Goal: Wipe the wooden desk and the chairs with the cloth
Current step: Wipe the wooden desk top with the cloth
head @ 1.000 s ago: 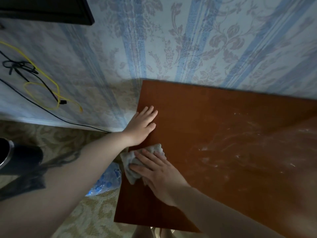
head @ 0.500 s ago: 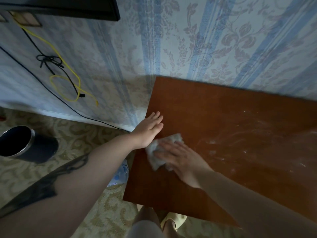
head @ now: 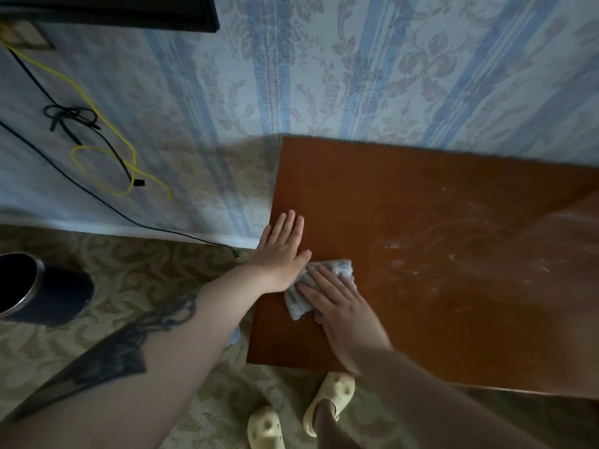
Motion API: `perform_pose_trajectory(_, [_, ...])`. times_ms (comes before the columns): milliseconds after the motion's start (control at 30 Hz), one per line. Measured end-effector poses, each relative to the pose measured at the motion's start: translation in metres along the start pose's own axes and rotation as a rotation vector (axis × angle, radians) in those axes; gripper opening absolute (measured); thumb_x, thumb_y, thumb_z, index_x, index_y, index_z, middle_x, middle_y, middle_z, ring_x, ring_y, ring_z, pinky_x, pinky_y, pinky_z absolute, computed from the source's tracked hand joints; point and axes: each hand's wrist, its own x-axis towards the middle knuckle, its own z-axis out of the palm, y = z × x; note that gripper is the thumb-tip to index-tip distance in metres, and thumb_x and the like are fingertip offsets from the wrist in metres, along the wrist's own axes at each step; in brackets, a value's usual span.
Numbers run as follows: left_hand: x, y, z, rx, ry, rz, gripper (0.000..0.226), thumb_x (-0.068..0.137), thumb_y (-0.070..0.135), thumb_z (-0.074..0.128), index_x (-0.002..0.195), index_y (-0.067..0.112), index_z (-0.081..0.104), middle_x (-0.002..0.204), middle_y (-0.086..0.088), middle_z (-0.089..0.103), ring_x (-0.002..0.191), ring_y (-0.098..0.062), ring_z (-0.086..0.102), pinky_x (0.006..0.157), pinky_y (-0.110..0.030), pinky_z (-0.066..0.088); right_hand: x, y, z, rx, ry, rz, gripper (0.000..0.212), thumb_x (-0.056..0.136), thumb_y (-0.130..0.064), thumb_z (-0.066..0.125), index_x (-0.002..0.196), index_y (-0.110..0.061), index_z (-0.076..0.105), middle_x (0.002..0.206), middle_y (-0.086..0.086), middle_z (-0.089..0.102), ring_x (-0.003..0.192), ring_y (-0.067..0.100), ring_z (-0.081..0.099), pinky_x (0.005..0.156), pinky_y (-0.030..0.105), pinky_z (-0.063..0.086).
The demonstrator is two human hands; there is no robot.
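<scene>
a person's right hand (head: 340,314) presses a crumpled grey cloth (head: 311,286) flat against a wooden desk (head: 421,196), fingers spread straight over the fabric near the desk's left edge. the left hand (head: 281,251) lies palm down just beside it, fingers straight and together, its heel overhanging that left edge and its thumb side touching the cloth; it holds nothing. the desk's far edge meets blue striped floral wallpaper (head: 356,76); its near edge runs above two pale clogs (head: 330,400) on a patterned carpet (head: 146,277). pale dusty streaks (head: 453,254) mark the open desktop to the right of the cloth. left of the desk, open carpet runs to a dark cylindrical bin (head: 42,291), well apart. yellow cable (head: 107,140) and black cable (head: 71,116) hang against the wall above the skirting.
</scene>
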Motion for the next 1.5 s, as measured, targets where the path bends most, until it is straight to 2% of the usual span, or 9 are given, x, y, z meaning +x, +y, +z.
perform_pose_trajectory(100, [-0.003, 0.004, 0.002, -0.052, 0.009, -0.011, 0.064, 0.102, 0.042, 0.015, 0.148, 0.018, -0.023, 0.153, -0.001, -0.034, 0.140, -0.013, -0.030, 0.115, -0.035, -0.016, -0.018, -0.066, 0.030, 0.153, 0.140, 0.176, 0.058, 0.084, -0.022, 0.035, 0.139, -0.026, 0.051, 0.151, -0.001, 0.042, 0.143, 0.017, 0.031, 0.113, 0.039, 0.020])
perform_pose_trajectory(267, [-0.031, 0.026, 0.027, -0.124, 0.177, -0.109, 0.061, 0.103, 0.040, 0.015, 0.151, 0.017, -0.013, 0.158, -0.002, -0.022, 0.144, -0.014, -0.021, 0.117, -0.033, -0.012, -0.057, -0.018, 0.020, -0.093, -0.058, -0.231, 0.062, 0.088, -0.028, 0.047, 0.147, -0.036, 0.031, 0.158, -0.008, 0.027, 0.148, 0.011, 0.014, 0.119, 0.035, 0.012])
perform_pose_trajectory(500, [-0.061, 0.066, 0.063, -0.229, 0.517, -0.265, 0.056, 0.101, 0.033, 0.018, 0.153, 0.016, 0.011, 0.161, 0.001, 0.005, 0.148, -0.014, -0.001, 0.118, -0.034, -0.003, -0.058, -0.033, 0.030, 0.180, 0.227, 0.399, 0.057, 0.090, -0.025, 0.033, 0.146, -0.032, 0.038, 0.155, -0.007, 0.032, 0.146, 0.009, 0.014, 0.117, 0.034, 0.009])
perform_pose_trajectory(767, [-0.059, 0.073, 0.071, -0.138, 0.527, -0.325, 0.060, 0.096, 0.039, 0.010, 0.152, 0.017, 0.015, 0.159, 0.002, 0.007, 0.147, -0.014, 0.003, 0.119, -0.037, 0.005, -0.091, 0.041, 0.007, -0.071, 0.015, 0.170, 0.060, 0.097, -0.031, 0.038, 0.152, -0.043, 0.016, 0.160, -0.020, 0.001, 0.148, 0.005, 0.001, 0.118, 0.029, -0.001])
perform_pose_trajectory(967, [-0.050, 0.078, 0.071, -0.053, 0.494, -0.385, 0.062, 0.093, 0.036, 0.022, 0.146, 0.008, 0.035, 0.154, -0.006, 0.031, 0.143, -0.023, 0.027, 0.113, -0.044, 0.018, -0.066, 0.003, 0.013, 0.120, 0.112, 0.177, 0.059, 0.081, -0.032, 0.043, 0.140, -0.033, 0.042, 0.149, -0.007, 0.043, 0.140, 0.012, 0.032, 0.113, 0.034, 0.023])
perform_pose_trajectory(1100, [-0.050, 0.078, 0.072, -0.032, 0.505, -0.408, 0.061, 0.094, 0.039, 0.019, 0.148, 0.012, 0.033, 0.155, -0.003, 0.030, 0.144, -0.019, 0.023, 0.115, -0.041, 0.016, -0.094, 0.079, -0.004, -0.126, 0.024, -0.110, 0.052, 0.089, -0.038, 0.040, 0.141, -0.041, 0.042, 0.153, -0.014, 0.035, 0.140, 0.007, 0.033, 0.113, 0.031, 0.032])
perform_pose_trajectory(1200, [-0.052, 0.079, 0.075, -0.016, 0.499, -0.420, 0.060, 0.097, 0.042, 0.010, 0.151, 0.017, 0.018, 0.159, 0.002, 0.016, 0.147, -0.014, 0.010, 0.118, -0.040, 0.012, -0.110, 0.107, -0.007, -0.112, 0.072, 0.079, 0.058, 0.090, -0.037, 0.040, 0.147, -0.040, 0.034, 0.155, -0.014, 0.031, 0.142, 0.007, 0.028, 0.113, 0.031, 0.026])
perform_pose_trajectory(1333, [-0.056, 0.110, 0.074, -0.136, 0.549, -0.614, 0.055, 0.101, 0.039, 0.012, 0.152, 0.024, 0.001, 0.159, 0.007, -0.004, 0.146, -0.011, -0.009, 0.119, -0.041, -0.005, -0.091, 0.072, 0.000, 0.037, 0.147, 0.284, 0.054, 0.081, -0.041, 0.045, 0.133, -0.030, 0.055, 0.134, 0.002, 0.058, 0.121, 0.022, 0.048, 0.093, 0.041, 0.051])
perform_pose_trajectory(1500, [-0.052, 0.142, 0.077, -0.286, 0.592, -0.775, 0.055, 0.101, 0.033, 0.021, 0.154, 0.024, 0.007, 0.160, 0.007, -0.002, 0.147, -0.011, -0.009, 0.118, -0.042, -0.005, -0.078, 0.087, -0.021, -0.097, 0.206, -0.026, 0.055, 0.063, -0.051, 0.071, 0.113, -0.035, 0.055, 0.108, -0.007, 0.053, 0.092, 0.013, 0.061, 0.066, 0.025, 0.055])
